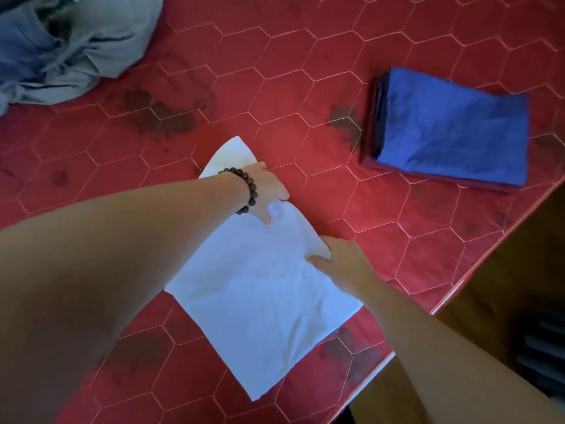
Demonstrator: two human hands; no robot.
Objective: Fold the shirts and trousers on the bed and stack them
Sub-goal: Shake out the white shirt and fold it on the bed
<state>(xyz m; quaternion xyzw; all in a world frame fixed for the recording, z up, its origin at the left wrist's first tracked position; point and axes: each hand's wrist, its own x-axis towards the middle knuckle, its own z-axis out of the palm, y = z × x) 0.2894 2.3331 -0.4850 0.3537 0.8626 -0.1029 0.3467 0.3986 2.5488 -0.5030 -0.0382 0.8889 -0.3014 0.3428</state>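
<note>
The bed [321, 87], a red quilted mattress with hexagon stitching, fills almost the whole view; its edge runs down the right side from about 3 o'clock to 6 o'clock. At 11 o'clock a heap [70, 47] of grey-blue clothes lies crumpled and unfolded. At 2 o'clock sits the stack [452, 127], neat, with a blue piece on top and darker red and navy layers showing at its edges.

Just below centre lies the white shirt [263, 301], partly folded into a long flat panel running from 12 o'clock towards 6 o'clock, well apart from both the heap and the stack.

The left hand [266, 191], with a dark bead bracelet [247, 191] at the wrist, grips the shirt's right edge near its far end, fingers curled round a bunch of cloth. The right hand [339, 261] holds the same edge lower down, thumb on top of the cloth and fingers tucked under it.

The step in hand looks like the folding of this shirt, probably turning in or straightening its right side. The next move likely calls for both hands to carry that edge evenly, so the panel stays flat and square, then to halve it and set it on the stack at 2 o'clock. The heap is not yet dealt with, so the task seems about midway.
</note>
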